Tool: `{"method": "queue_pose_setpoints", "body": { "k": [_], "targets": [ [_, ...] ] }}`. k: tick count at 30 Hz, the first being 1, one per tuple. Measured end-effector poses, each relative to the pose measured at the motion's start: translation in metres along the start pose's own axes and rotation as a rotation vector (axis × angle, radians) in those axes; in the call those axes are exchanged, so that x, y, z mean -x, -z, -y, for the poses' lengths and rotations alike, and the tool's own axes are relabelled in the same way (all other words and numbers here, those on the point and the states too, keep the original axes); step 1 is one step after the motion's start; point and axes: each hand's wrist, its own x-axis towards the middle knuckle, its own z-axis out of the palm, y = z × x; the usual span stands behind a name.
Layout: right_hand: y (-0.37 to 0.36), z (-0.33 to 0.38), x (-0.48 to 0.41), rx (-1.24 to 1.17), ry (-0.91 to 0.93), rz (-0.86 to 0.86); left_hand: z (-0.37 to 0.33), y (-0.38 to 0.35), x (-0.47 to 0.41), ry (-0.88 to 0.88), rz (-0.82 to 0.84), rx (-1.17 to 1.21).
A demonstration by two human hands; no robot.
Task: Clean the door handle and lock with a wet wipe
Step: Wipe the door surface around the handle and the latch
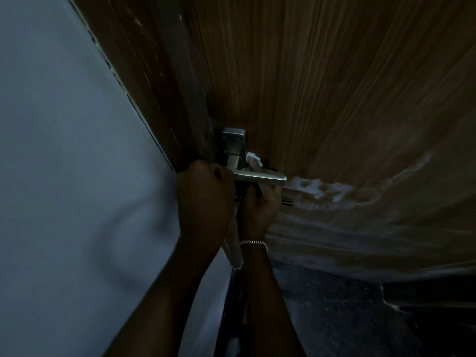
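Two hands, both mine, work at the door handle (257,178), a brushed-metal lever set on a plate (233,144) near the edge of the wooden door (322,86). My left hand (203,194) is clenched at the door's edge, just beside the inner end of the lever; whether its fingers close on the lever's root or on the edge of the door I cannot tell, for the light is poor. My right hand (258,202) reaches up from below and behind the lever, its fingers curled; the wet wipe (253,157) shows as a small white wad above the lever, pressed by my fingertips against the neck where the lever meets the plate. A thin bracelet (253,243) circles my right wrist.

Step in hand, as I judge it: wiping the back of the lever and its neck, with the left hand steadying. The lock itself lies below the lever, hidden behind my hands, so I cannot say whether it is clean. The next move calls for sliding the wipe along the lever to its free end, then down to the lock, keeping the wad bunched under the fingertips.

Pale smears (334,191) mark the door to the right of the lever. No container appears anywhere in view; the wipe's packet is not visible.
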Motion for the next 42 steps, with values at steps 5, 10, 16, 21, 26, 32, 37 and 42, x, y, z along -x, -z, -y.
{"method": "queue_pose_setpoints", "body": {
  "k": [5, 10, 16, 21, 26, 32, 37, 42],
  "targets": [
    [0.027, -0.008, -0.004, 0.225, 0.157, 0.001, 0.002, 0.001, 0.0, -0.005, -0.022, -0.007],
    [0.029, -0.008, -0.008, 0.189, 0.124, -0.047, 0.003, 0.0, 0.0, -0.027, -0.022, 0.002],
    [0.047, -0.015, -0.009, 0.326, 0.155, -0.004, 0.003, 0.002, 0.001, -0.049, -0.006, -0.002],
    [0.048, -0.012, -0.009, 0.36, 0.138, 0.04, 0.002, 0.002, 0.002, -0.04, -0.021, -0.014],
    [0.069, -0.015, -0.016, 0.339, 0.04, 0.032, 0.0, 0.002, 0.003, -0.022, -0.005, 0.0],
    [0.064, -0.004, -0.023, 0.381, 0.067, 0.2, 0.001, 0.002, 0.004, -0.029, -0.014, 0.0],
    [0.069, -0.007, -0.025, 0.403, 0.048, 0.154, 0.002, 0.002, 0.004, -0.024, -0.012, 0.04],
    [0.057, -0.021, -0.016, 0.531, 0.046, 0.517, 0.001, 0.002, 0.004, -0.022, -0.016, 0.045]
  ]
}}
